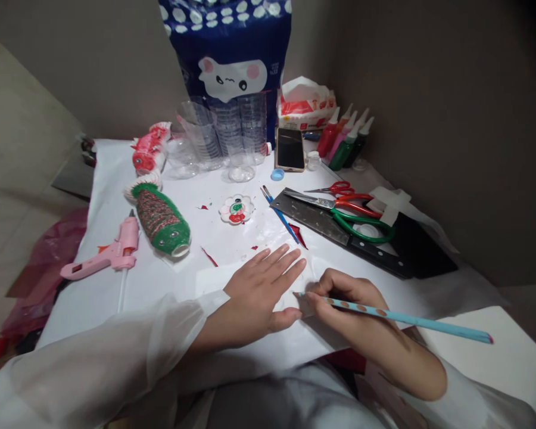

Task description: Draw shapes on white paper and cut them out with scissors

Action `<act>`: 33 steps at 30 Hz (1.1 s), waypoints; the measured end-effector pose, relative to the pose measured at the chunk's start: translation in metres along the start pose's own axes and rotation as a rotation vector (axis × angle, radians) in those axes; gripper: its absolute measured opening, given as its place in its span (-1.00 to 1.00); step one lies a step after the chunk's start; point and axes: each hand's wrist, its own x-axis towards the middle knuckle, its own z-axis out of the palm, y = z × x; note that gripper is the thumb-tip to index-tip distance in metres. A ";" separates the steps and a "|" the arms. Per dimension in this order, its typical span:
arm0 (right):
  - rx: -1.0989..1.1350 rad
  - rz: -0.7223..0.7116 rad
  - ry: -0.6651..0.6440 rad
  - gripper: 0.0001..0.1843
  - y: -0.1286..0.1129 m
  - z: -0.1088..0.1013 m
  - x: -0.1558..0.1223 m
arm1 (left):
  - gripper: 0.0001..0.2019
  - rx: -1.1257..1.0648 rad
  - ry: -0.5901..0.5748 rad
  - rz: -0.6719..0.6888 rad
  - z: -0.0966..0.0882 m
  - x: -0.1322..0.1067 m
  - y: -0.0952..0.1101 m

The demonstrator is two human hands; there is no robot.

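My left hand (pixel 263 286) lies flat with its fingers spread, pressing on a white sheet (pixel 212 280) on the table. Close to its right, my right hand (pixel 346 298) pinches a light blue pencil (pixel 411 320) near the point. The pencil's tip touches or almost touches the sheet beside my left thumb; any mark there is too faint to make out. Beyond my fingers are a small flower-shaped paint palette (pixel 223 210) and blue paintbrushes (pixel 286 220). A green and red painted fish (pixel 163 217) rests to the left of the palette.
A pink glue gun (pixel 120 247) lies at the left. Cut plastic bottles (pixel 227 128) stand at the back, near a phone (pixel 290 149) and paint bottles (pixel 343 143). Green-and-red-handled scissors (pixel 339 208) rest over a dark saw blade (pixel 312 221) at the right. A red-white fish (pixel 149 149) sits back left.
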 end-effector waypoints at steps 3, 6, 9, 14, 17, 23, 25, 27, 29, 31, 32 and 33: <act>-0.016 0.001 -0.019 -0.79 0.000 -0.001 -0.001 | -0.33 0.001 0.014 0.009 0.000 0.000 0.000; -0.017 -0.009 0.000 -0.78 0.000 0.000 0.000 | -0.34 -0.001 0.020 0.017 0.000 0.000 0.000; 0.003 -0.021 0.003 -0.78 -0.001 0.000 0.001 | -0.34 -0.006 0.012 0.016 0.001 0.000 0.000; 0.021 0.003 -0.100 -0.80 -0.004 -0.001 0.002 | -0.35 -0.012 0.006 0.019 0.000 0.000 -0.001; 0.033 0.006 -0.074 -0.77 -0.001 0.000 0.004 | -0.36 -0.015 0.001 0.015 -0.001 0.000 -0.001; 0.039 0.007 0.010 -0.79 -0.002 0.003 0.008 | -0.33 -0.017 -0.014 0.012 -0.001 0.001 0.000; 0.046 -0.004 -0.018 -0.79 -0.003 0.001 0.007 | -0.33 -0.016 -0.014 0.013 0.000 0.000 0.000; 0.059 0.002 -0.058 -0.80 -0.002 -0.001 0.006 | -0.34 -0.015 -0.012 0.014 0.000 0.000 0.000; 0.064 0.025 -0.097 -0.81 -0.001 -0.003 0.005 | -0.34 -0.014 -0.010 0.016 0.000 -0.001 0.000; 0.068 0.038 -0.095 -0.80 0.000 -0.004 0.006 | -0.33 -0.016 -0.015 0.015 -0.001 -0.001 -0.001; 0.072 0.037 -0.077 -0.80 0.001 -0.003 0.006 | -0.33 -0.018 -0.018 0.014 -0.002 0.000 0.000; 0.075 0.031 -0.049 -0.79 0.002 -0.003 0.007 | -0.32 -0.020 -0.020 0.012 -0.002 0.000 0.000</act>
